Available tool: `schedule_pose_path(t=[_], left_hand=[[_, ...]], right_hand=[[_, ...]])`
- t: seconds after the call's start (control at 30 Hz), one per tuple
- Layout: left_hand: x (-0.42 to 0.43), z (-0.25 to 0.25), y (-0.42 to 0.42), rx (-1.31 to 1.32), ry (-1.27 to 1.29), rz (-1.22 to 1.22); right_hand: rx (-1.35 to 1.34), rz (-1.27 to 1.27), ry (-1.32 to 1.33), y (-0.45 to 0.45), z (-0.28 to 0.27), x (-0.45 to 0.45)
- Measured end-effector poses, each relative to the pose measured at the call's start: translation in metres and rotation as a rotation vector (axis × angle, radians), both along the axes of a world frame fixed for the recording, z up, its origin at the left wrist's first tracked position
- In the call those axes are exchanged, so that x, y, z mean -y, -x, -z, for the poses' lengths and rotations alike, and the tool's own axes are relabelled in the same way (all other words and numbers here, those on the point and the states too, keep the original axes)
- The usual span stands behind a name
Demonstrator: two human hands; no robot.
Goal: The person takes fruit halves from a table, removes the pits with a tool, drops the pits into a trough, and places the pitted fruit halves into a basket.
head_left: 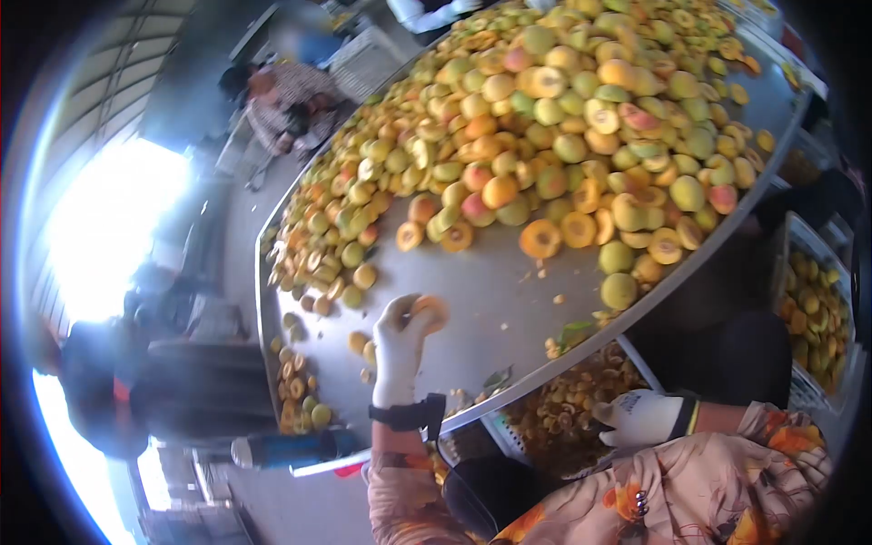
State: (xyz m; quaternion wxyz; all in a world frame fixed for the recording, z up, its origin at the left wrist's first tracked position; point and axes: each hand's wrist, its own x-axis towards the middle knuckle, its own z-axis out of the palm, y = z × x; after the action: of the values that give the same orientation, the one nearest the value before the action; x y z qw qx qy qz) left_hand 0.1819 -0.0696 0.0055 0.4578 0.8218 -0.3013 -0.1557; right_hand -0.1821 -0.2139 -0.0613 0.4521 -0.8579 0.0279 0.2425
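Note:
My left hand [400, 341], in a white glove with a black wrist strap, is raised over the metal table [472, 322] and pinches an apricot half [431, 314]. My right hand [636, 419], also gloved in white, is held low at the table's near edge, above a crate [577, 404] of small brown and yellow pieces. Its fingers are partly curled, and whatever lies between them is too small to make out. A large heap of apricots [500, 136], whole and halved, covers the far part of the table.
More fruit halves [295, 386] lie at the table's left corner. A second crate [817, 318] of halves stands at the right. One person [291, 104] sits beyond the table at the upper left. Dark-clothed knees and another person's arm show at the right.

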Motion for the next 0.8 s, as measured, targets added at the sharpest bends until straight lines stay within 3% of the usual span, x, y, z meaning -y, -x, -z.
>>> schedule_pose_path(t=[0.03, 0.07, 0.13, 0.27, 0.37, 0.4, 0.5, 0.53, 0.6, 0.67, 0.8], left_hand=[[-0.016, -0.003, 0.001, -0.043, 0.02, -0.06], [-0.031, -0.004, -0.002, 0.086, -0.054, -0.143], [-0.076, 0.027, -0.037, 0.002, 0.172, -0.291], [-0.155, 0.045, -0.09, -0.233, 0.43, -0.824], [-0.212, 0.055, -0.141, -0.144, 0.509, -1.115], [-0.214, 0.037, -0.139, -0.192, 0.58, -1.173], [-0.236, 0.026, -0.153, -0.287, 0.519, -1.157], [-0.23, 0.024, -0.148, -0.292, 0.519, -1.152], [-0.211, 0.039, -0.152, -0.343, 0.441, -1.117], [-0.16, 0.041, -0.139, -0.263, 0.249, -0.799], [0.004, 0.012, -0.049, -0.043, 0.14, -0.262]], right_hand=[[-0.108, -0.015, 0.018, -0.008, -0.01, -0.002], [-0.14, -0.032, 0.023, -0.014, -0.012, -0.005], [-0.136, -0.052, 0.057, -0.019, -0.01, -0.014], [-0.168, -0.092, 0.055, -0.025, -0.006, -0.017], [-0.15, -0.074, 0.064, -0.023, 0.0, -0.016], [-0.153, -0.061, 0.055, -0.023, 0.002, -0.016], [-0.153, -0.036, 0.019, -0.023, 0.006, -0.017], [-0.275, -0.018, -0.043, -0.03, -0.009, -0.016], [-0.011, -0.056, 0.017, -0.018, 0.01, -0.016], [-0.009, -0.086, 0.019, -0.015, 0.013, -0.015], [-0.13, -0.059, 0.0, -0.014, 0.009, -0.012]])
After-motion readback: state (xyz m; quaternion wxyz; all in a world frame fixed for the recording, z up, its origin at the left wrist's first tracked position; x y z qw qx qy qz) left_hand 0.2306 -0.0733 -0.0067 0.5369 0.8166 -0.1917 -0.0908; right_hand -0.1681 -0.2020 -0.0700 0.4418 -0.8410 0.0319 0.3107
